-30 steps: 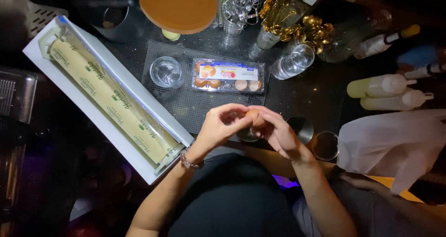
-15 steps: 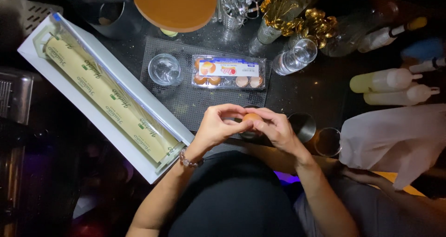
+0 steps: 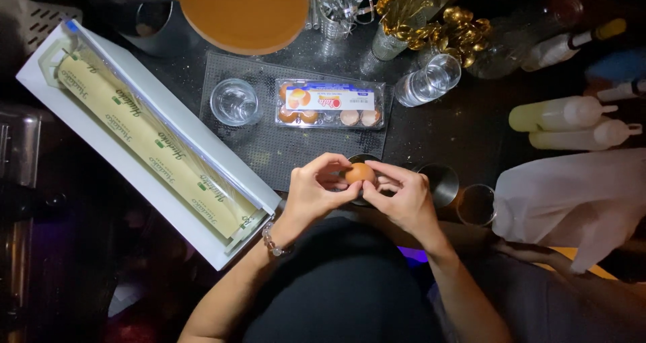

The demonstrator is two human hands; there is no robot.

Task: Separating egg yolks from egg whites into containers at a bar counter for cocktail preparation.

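Note:
A brown egg [image 3: 359, 173] is held between both hands over a dark metal cup [image 3: 363, 160] at the near edge of the counter. My left hand [image 3: 315, 194] grips it from the left, with a bead bracelet on that wrist. My right hand [image 3: 402, 198] grips it from the right, thumbs meeting on top of the shell. Just beyond the hands lies a clear plastic egg carton [image 3: 330, 105] with several brown eggs, resting on a black mesh bar mat [image 3: 269, 148].
An empty glass [image 3: 234, 102] stands on the mat's left. A long white cling-film dispenser [image 3: 148, 138] lies diagonally at left. Metal cups [image 3: 441, 185] and a glass [image 3: 476, 205] sit right of my hands. Squeeze bottles [image 3: 565, 114], a white cloth [image 3: 572, 195], an orange board [image 3: 243, 10] beyond.
The egg, earlier mostly covered by my fingers, now shows between my thumbs. Both hands stay together above the dark cup, shifted only slightly.

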